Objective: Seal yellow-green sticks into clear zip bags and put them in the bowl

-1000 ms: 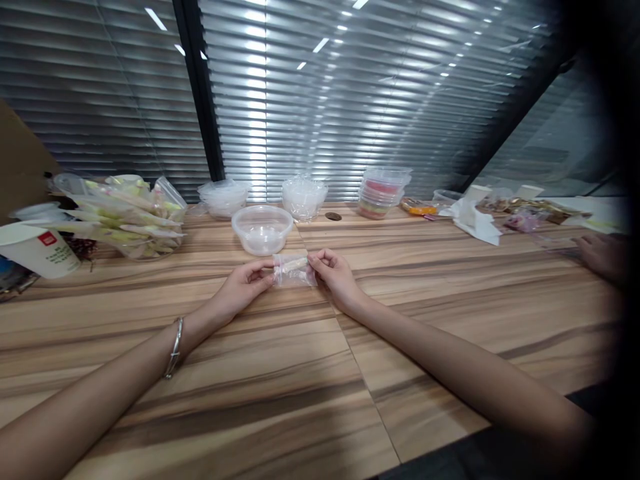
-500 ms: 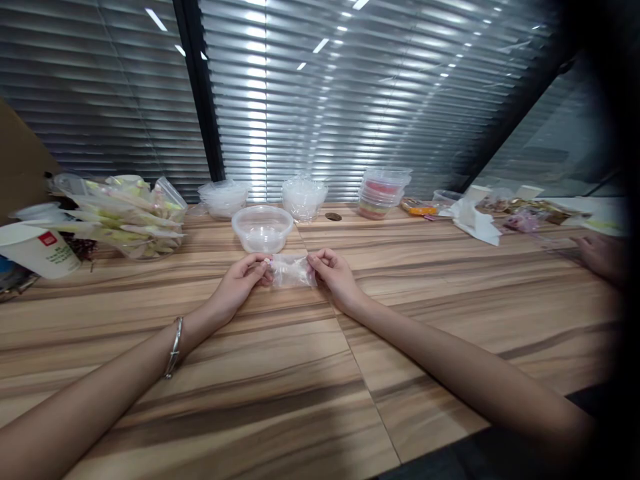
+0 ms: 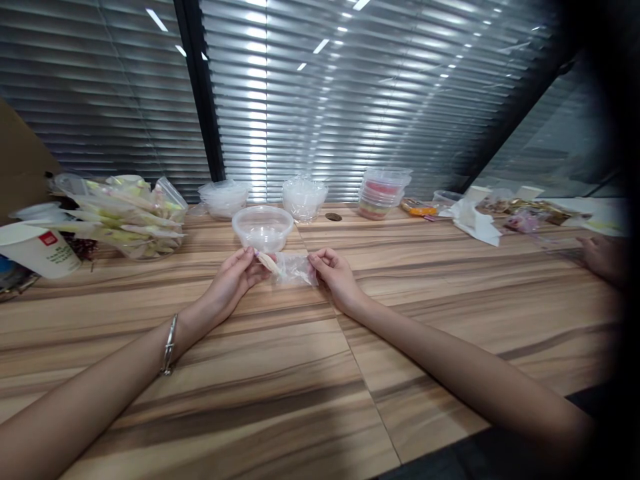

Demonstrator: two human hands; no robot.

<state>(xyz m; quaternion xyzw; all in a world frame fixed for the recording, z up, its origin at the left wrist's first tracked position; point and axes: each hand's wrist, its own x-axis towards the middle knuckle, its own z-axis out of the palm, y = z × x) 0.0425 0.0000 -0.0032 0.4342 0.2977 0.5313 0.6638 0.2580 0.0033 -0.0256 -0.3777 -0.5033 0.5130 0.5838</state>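
Observation:
A small clear plastic bag (image 3: 296,269) lies between my hands on the wooden table (image 3: 280,373). My right hand (image 3: 336,275) pinches the bag's right end with closed fingers. My left hand (image 3: 234,277) pinches a pale strip of food (image 3: 266,261) that sticks out of the bag's left end. A round clear plastic container (image 3: 262,229) stands just behind the bag. A silver bracelet (image 3: 169,345) sits on my left wrist.
A pile of filled clear bags (image 3: 125,217) and a white cup (image 3: 37,248) are at the left. Stacks of clear bowls (image 3: 304,196) and lidded tubs (image 3: 383,192) line the back edge. Another person's hand (image 3: 603,257) rests at the far right near wrappers (image 3: 525,217).
My left hand has drawn the pale food strip leftwards, partly out of the bag. My right hand kept hold of the bag's right end.

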